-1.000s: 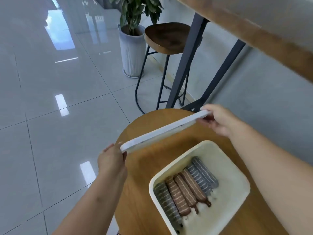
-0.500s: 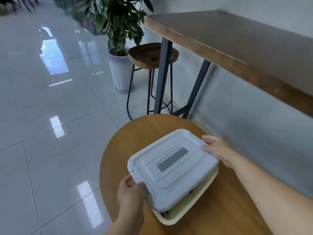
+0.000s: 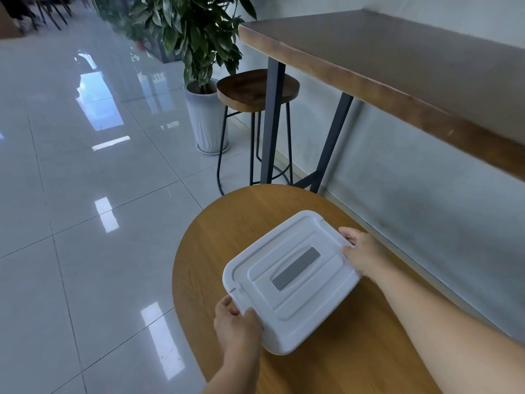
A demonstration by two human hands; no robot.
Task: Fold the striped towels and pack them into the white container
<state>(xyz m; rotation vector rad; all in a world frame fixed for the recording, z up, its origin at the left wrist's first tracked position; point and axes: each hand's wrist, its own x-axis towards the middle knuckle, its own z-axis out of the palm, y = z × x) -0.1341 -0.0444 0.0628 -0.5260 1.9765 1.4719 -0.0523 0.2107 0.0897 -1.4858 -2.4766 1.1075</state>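
Change: half a second ago the white lid (image 3: pixel 292 280) sat askew over the white container, with a cream rim and a dark gap showing under its near right edge; now it lies flat and square, and that rim is covered. A second ago the lid was held up on edge above the open box, with the rolled striped towels visible in a row inside.
Lid: white, rounded corners, a grey rectangular strip (image 3: pixel 296 268) set in its middle, running diagonally.
Container: hidden under the lid; only the lid's skirt shows, so the box walls cannot be made out.
Towels: out of sight beneath the lid.
Left hand: the left hand (image 3: pixel 237 322) has shifted along the near left corner; its fingers curl round the lid's edge, thumb on top near the corner notch.
Right hand: the right hand (image 3: pixel 362 251) grips the far right edge, fingers wrapped over the rim, thumb lying along the side; it sits closer in on the lid than before.
Table: the round wooden table (image 3: pixel 216 251) carries the box near its right half.
Surroundings: a wooden bar stool (image 3: pixel 257 89) with black metal legs stands beyond the table, beside a potted plant (image 3: pixel 199 38) in a white ribbed pot, under a long wooden counter (image 3: pixel 397 66) on dark legs against a grey wall.
Floor: glossy pale tiles (image 3: pixel 85 194) with window reflections.
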